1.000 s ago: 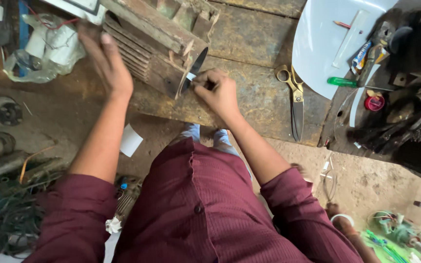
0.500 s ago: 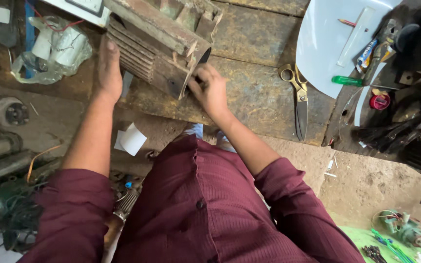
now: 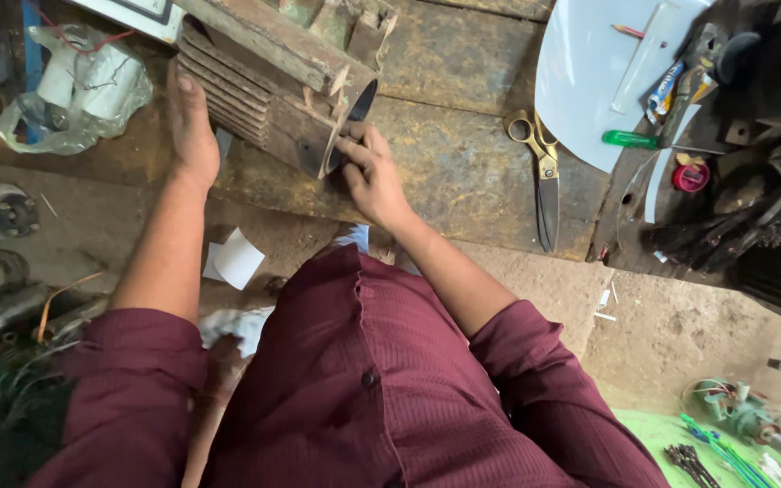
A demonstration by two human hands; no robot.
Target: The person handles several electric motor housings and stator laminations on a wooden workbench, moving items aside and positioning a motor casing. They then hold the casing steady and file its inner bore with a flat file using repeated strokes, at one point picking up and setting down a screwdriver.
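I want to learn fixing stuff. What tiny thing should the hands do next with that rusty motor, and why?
Probably push the right hand a little deeper into the motor housing, since its fingers sit at the round open end. The left hand lies flat on the ribbed side, steadying it on the workbench.

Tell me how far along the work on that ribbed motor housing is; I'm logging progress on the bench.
Done: the ribbed motor housing lies on its side on the workbench, open end toward the person. In hand: the left hand braces the ribs while the right hand reaches into the open end; what it holds cannot be seen. Left: the scissors and white sheet lie untouched nearby.
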